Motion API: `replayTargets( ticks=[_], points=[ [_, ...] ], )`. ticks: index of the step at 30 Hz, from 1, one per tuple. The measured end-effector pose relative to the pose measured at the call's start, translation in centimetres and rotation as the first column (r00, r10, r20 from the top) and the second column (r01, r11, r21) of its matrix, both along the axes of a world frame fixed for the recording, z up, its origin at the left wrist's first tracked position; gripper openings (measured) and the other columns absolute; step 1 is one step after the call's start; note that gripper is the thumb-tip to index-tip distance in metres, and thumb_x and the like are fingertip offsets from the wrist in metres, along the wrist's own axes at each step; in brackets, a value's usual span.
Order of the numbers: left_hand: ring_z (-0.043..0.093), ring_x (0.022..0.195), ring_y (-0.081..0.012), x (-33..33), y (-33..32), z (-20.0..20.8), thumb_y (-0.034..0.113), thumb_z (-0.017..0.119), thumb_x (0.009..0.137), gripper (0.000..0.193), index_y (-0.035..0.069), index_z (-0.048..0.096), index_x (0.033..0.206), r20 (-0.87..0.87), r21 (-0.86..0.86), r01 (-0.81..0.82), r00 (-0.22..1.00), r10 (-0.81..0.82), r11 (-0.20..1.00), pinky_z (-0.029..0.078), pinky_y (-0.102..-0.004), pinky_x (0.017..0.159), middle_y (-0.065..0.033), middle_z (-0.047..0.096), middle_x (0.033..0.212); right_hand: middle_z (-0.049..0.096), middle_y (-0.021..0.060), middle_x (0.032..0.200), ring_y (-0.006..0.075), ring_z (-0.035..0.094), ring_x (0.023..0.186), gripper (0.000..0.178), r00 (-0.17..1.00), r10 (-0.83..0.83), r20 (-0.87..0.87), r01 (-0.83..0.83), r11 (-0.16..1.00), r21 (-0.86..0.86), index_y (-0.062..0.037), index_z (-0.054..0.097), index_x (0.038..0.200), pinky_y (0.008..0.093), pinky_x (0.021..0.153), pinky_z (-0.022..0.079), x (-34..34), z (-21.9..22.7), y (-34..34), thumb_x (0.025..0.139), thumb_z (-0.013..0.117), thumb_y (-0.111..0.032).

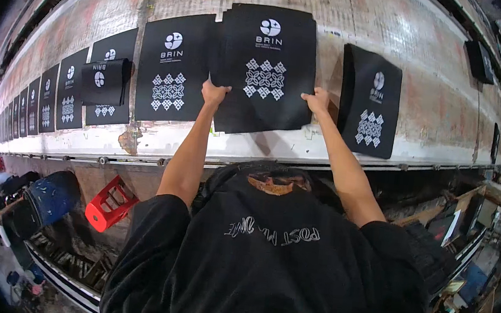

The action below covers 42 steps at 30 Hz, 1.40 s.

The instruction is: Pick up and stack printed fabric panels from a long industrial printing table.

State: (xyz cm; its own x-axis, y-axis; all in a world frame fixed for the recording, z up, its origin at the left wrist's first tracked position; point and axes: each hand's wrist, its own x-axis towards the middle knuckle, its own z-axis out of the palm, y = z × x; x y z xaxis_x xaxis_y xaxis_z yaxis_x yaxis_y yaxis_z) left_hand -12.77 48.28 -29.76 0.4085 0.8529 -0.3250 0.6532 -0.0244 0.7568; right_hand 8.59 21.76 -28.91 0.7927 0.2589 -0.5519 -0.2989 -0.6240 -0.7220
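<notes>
Black printed sheet (262, 114) gripped at both side edges over the long table (429, 114)
Best handled with light, even tension, both edges level, thumbs clear of the white print (264, 79); sheet lies between left hand (213, 93) and right hand (317, 100), fingers closed on opposite edges, most of it reaching beyond them, away from the wearer; whether it touches the table, cannot tell

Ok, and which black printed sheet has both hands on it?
The middle black sheet between the left hand and right hand, each gripping a side edge; the right-hand sheet and row of sheets to its left aren't held that way.
</notes>
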Motion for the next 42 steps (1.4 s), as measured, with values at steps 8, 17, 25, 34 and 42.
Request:
replayTargets(
  ticks=[8,17,25,34,42],
  points=[
    [0.060,0.088,-0.0248,9.2,9.9,8.8,0.012,0.081,0.066,0.036,-0.008,0.066,0.092,0.175,-0.596,-0.003,0.976,0.133,0.803,0.048,-0.0373,0.078,-0.0182,0.065,0.098,0.069,0.0123,0.090,0.0242,0.064,0.081,0.023,0.884,-0.132,-0.448,0.347,0.828,0.441,0.0026,0.069,0.090,0.0352,0.074,0.050,10.9,5.5,4.3,0.072,0.071,-0.011],
    [0.056,0.110,-0.0409,1.0,2.3,-1.8,0.043,0.083,0.062,0.086,-0.010,0.051,0.121,-0.434,0.038,0.226,0.881,-0.188,0.973,0.044,-0.0458,0.097,-0.0286,0.056,0.118,0.063,0.0242,0.102,0.0393,0.060,0.100,0.040,0.916,0.295,0.272,-0.210,0.930,-0.301,-0.0003,0.062,0.100,0.0459,0.087,0.048,0.8,-2.8,-1.0,0.064,0.069,-0.017],
    [0.058,0.109,-0.0405,3.4,-0.4,1.9,0.029,0.083,0.061,0.080,-0.011,0.042,0.116,-0.222,-0.107,-0.192,0.961,0.164,0.976,0.046,-0.0401,0.094,-0.0314,0.058,0.114,0.064,0.0239,0.105,0.0351,0.062,0.100,0.047,0.957,-0.018,0.291,0.071,0.983,-0.172,0.0080,0.060,0.104,0.0416,0.087,0.048,-2.0,-1.7,0.9,0.067,0.073,-0.018],
    [0.061,0.097,-0.0429,-7.7,9.9,7.7,0.027,0.080,0.065,0.049,-0.006,0.062,0.098,-0.196,0.319,0.124,0.979,-0.063,0.940,0.049,-0.0456,0.083,-0.0262,0.065,0.096,0.070,0.0124,0.085,0.0226,0.066,0.077,0.024,0.999,0.053,-0.009,-0.053,0.996,0.068,0.0024,0.068,0.089,0.0357,0.073,0.050,-12.3,2.1,11.3,0.068,0.072,-0.007],
    [0.050,0.112,-0.0393,-20.8,19.3,3.3,0.035,0.083,0.062,0.055,0.002,0.064,0.102,-0.486,0.242,-0.036,0.860,0.153,0.969,0.046,-0.0490,0.090,-0.0185,0.053,0.115,0.063,0.0196,0.101,0.0351,0.059,0.100,0.043,0.883,0.242,0.402,-0.093,0.930,-0.356,0.0014,0.061,0.102,0.0411,0.089,0.044,-25.9,1.6,23.2,0.065,0.078,-0.015]
  ],
)
